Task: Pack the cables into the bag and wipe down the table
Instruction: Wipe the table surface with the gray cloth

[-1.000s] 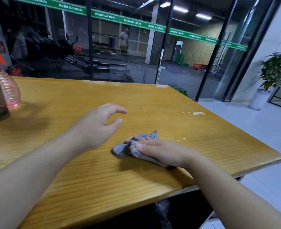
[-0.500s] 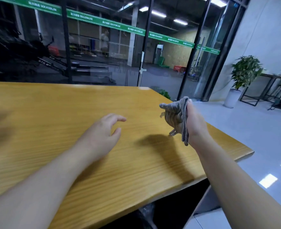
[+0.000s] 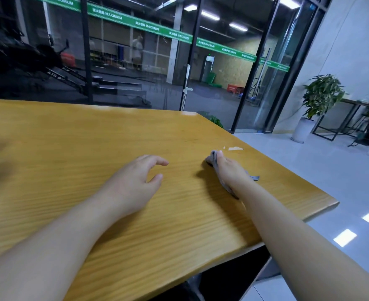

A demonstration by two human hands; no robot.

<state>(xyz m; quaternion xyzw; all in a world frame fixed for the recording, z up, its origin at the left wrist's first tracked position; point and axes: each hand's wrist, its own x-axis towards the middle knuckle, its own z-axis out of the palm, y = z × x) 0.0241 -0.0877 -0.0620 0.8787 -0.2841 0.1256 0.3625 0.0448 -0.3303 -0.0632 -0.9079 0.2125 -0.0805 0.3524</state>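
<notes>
Wooden table (image 3: 70, 148): right hand (image 3: 230, 170), fingers together, presses grey cloth (image 3: 214, 158) flat beside pale scraps (image 3: 235, 148); left hand (image 3: 133, 183) hovers, fingers loosely curled, empty.

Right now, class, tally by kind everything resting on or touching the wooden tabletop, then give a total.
Hands: 2, left hand and right hand
Grey cloth: 1
Pale scraps: 2, by the table's far right edge
Total: 5
</notes>
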